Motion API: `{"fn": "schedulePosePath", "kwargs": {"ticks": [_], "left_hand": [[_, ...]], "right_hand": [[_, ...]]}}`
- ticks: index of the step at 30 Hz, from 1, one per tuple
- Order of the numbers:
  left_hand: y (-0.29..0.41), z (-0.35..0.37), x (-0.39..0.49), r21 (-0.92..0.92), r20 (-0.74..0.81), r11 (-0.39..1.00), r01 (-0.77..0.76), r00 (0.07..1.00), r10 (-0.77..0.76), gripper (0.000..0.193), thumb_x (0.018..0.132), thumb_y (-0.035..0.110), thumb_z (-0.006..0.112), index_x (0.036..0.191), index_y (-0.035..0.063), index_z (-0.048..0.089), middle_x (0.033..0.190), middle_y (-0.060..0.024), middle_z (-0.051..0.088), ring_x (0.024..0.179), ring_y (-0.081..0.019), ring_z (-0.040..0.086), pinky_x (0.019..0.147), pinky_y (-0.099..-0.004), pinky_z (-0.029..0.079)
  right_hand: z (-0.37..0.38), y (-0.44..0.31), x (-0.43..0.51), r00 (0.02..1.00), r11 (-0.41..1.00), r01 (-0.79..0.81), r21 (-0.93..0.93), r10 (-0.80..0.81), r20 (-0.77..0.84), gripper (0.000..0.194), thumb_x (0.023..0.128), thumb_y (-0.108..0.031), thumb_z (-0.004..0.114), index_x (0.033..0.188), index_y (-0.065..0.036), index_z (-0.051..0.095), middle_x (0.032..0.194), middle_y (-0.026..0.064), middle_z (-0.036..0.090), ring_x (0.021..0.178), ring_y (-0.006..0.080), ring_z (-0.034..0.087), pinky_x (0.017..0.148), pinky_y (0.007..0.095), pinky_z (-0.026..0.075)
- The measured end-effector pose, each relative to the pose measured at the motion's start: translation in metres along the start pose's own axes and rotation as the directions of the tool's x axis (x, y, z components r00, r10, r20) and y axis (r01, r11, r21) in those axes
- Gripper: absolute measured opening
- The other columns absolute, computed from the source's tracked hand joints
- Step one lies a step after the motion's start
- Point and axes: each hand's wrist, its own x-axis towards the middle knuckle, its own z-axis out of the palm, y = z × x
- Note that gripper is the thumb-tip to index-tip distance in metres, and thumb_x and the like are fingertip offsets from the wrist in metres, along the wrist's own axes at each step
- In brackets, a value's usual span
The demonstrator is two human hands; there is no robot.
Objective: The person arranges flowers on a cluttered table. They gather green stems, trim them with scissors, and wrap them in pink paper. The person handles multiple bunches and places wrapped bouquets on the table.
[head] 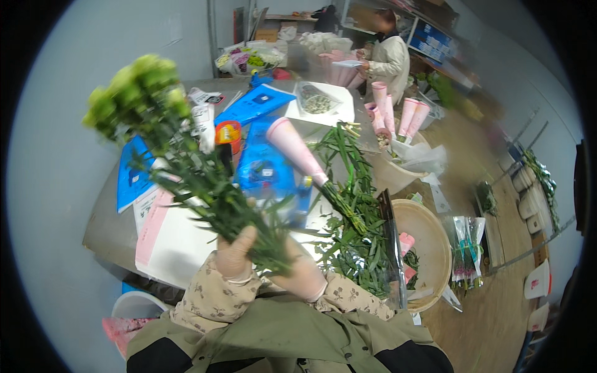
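A bunch of green carnations [140,93] slants up to the left across the table in front of me. My left hand [235,254] is gloved and closed around the lower stems [224,200]. Farther down the same stems, near their cut ends, my right hand [301,270] grips them too; it is blurred. Beyond my hands a bouquet in a pink paper sleeve [298,149] lies with its stems pointing toward me. To its right spreads a heap of stripped green leaves and stems [350,261].
Blue packaging sleeves [254,102] and an orange tub [228,136] lie on the metal table [105,228]. A large beige tub [438,261] stands on the right, near wrapped flowers [467,252] on the floor. Another person [389,56] stands behind the table.
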Motion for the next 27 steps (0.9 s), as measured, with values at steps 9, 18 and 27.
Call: {"fn": "schedulePosePath", "kwargs": {"ticks": [9,18,27], "left_hand": [[0.044,-0.159,0.015,0.869,0.335,0.408,-0.28,0.94,-0.068,0.092,0.074,0.033,0.073,0.146,0.0048,0.023,0.144,-0.0208,0.03,0.132,-0.0355,0.035,0.106,-0.044,0.035],[0.033,-0.388,-0.109,0.825,-0.018,-0.425,-0.372,0.734,-0.678,0.087,0.074,0.045,0.068,0.148,0.0238,0.026,0.154,-0.013,0.017,0.142,-0.0358,0.017,0.106,-0.0644,0.022],[0.016,-0.466,-0.088,0.786,0.363,-0.165,-0.596,0.66,-0.658,0.074,0.08,0.05,0.056,0.146,0.0268,0.032,0.148,-0.0099,0.034,0.134,-0.0329,0.034,0.102,-0.0517,0.034]], "right_hand": [[0.055,0.038,0.016,0.959,0.782,-0.246,0.572,0.283,0.026,0.072,0.069,0.008,0.063,0.136,-0.004,0.038,0.113,0.0089,0.059,0.104,0.0169,0.058,0.086,0.0287,0.049],[0.071,0.108,-0.005,0.914,0.894,-0.085,0.44,0.246,-0.323,0.043,0.079,-0.003,0.066,0.119,-0.005,0.052,0.11,0.0077,0.058,0.097,0.0179,0.058,0.08,0.0311,0.05],[0.093,0.071,0.03,0.948,0.994,0.009,-0.107,-0.043,-0.317,0.048,0.091,-0.024,0.063,0.134,-0.013,0.044,0.132,0.0123,0.045,0.119,0.0258,0.049,0.088,0.0435,0.053]]}}
